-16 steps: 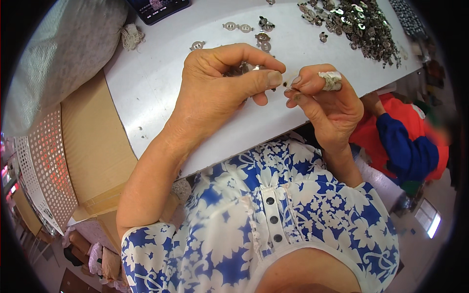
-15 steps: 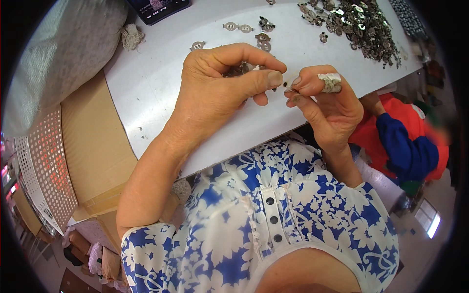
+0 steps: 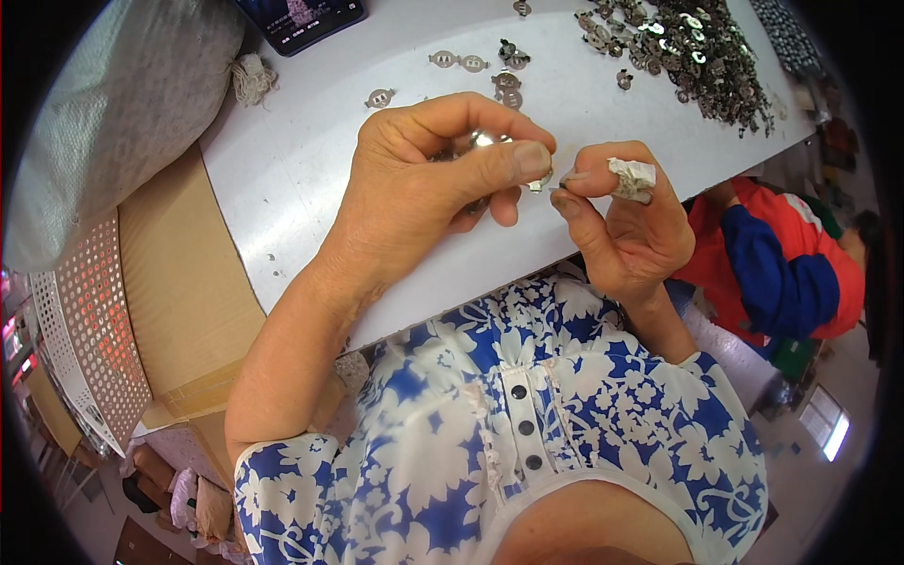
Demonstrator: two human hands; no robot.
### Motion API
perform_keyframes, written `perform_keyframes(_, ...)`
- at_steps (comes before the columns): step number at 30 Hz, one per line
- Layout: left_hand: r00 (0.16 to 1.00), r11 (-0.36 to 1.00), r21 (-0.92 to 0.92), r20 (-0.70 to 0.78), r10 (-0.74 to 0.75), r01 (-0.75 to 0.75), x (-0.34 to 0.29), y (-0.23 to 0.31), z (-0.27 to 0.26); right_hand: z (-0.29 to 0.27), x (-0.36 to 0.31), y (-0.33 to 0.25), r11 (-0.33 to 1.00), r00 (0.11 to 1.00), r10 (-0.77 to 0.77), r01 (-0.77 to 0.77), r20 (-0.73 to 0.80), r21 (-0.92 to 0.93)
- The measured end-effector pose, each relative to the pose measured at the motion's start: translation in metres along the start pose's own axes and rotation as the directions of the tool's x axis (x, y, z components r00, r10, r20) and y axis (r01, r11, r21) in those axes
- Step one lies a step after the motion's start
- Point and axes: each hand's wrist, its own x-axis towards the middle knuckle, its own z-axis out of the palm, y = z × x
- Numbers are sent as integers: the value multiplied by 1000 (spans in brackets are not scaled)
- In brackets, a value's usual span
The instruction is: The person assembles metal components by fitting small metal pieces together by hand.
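My left hand (image 3: 428,184) is curled over the white table (image 3: 301,169), its thumb and forefinger pinching a small shiny metal piece (image 3: 540,181), with more silvery pieces tucked in the palm. My right hand (image 3: 626,221) meets it from the right, its taped forefinger and thumb pinching the same small piece at the tip. Both hands hover just above the table near its front edge.
A heap of small metal parts (image 3: 697,52) lies at the far right of the table, with a few flat metal pieces (image 3: 461,62) spread nearer the middle. A dark phone (image 3: 301,19) and a grey sack (image 3: 113,104) are at left. A cardboard box (image 3: 179,282) stands beside the table.
Both hands stay joined on the small piece; only slight finger shifts show.
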Motion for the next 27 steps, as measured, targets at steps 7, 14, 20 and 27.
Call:
perform_keyframes(7,989,987,-92,-57,-135,129,-3,3,3,10,9,1,997,998,-55,54,-6,-59)
perform_keyframes(14,961,929,-245,80,-266,277,-1,0,-4,15,4,-1,971,978,211,-209,-4,118)
perform_keyframes(20,918,800,-453,244,-312,393,5,-7,-17,17,21,-19,825,860,501,-509,102,245)
perform_keyframes(27,917,798,-453,215,-336,398,7,-5,-14,17,22,-16,862,880,467,-474,85,180)
